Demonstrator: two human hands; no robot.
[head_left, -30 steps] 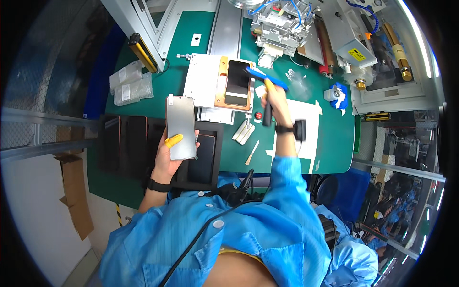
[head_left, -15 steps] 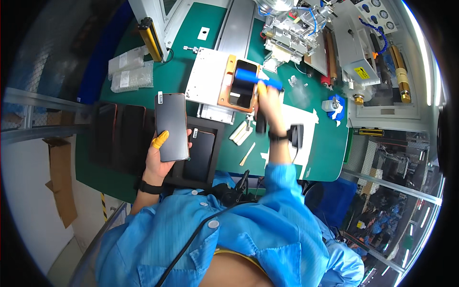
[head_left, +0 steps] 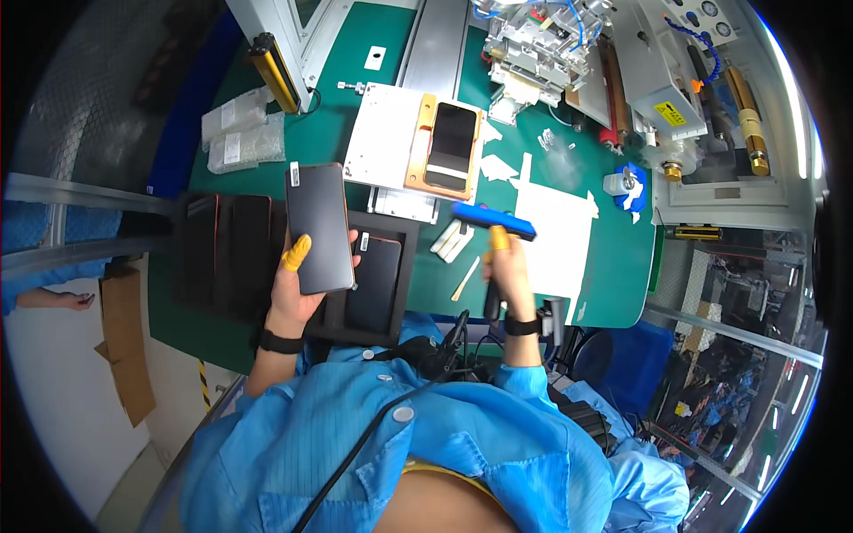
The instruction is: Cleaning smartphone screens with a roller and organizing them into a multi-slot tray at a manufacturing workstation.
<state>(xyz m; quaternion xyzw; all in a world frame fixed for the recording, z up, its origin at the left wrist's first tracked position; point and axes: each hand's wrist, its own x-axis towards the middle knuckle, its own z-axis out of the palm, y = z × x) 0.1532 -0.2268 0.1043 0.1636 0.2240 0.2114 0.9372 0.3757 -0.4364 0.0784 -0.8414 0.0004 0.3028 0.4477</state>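
My left hand (head_left: 298, 289), with a yellow finger cot on the thumb, holds a dark phone (head_left: 318, 227) flat, screen up, above a black tray (head_left: 400, 293). My right hand (head_left: 504, 275), also with a yellow cot, grips a blue-headed roller tool (head_left: 494, 220) by its black handle, over the green mat near a white sheet (head_left: 555, 240). Another phone (head_left: 450, 135) lies in an orange jig (head_left: 421, 147) on a white plate further back.
Black trays with phones (head_left: 233, 253) lie at the left. Bagged packets (head_left: 238, 138) sit at the back left, a metal machine (head_left: 542, 44) at the back, a blue tape holder (head_left: 629, 188) at the right. Small white strips (head_left: 451, 240) lie near the tray.
My right hand has pulled the blue roller back from the phone in the orange jig toward me. The left hand keeps the phone, shifted slightly.
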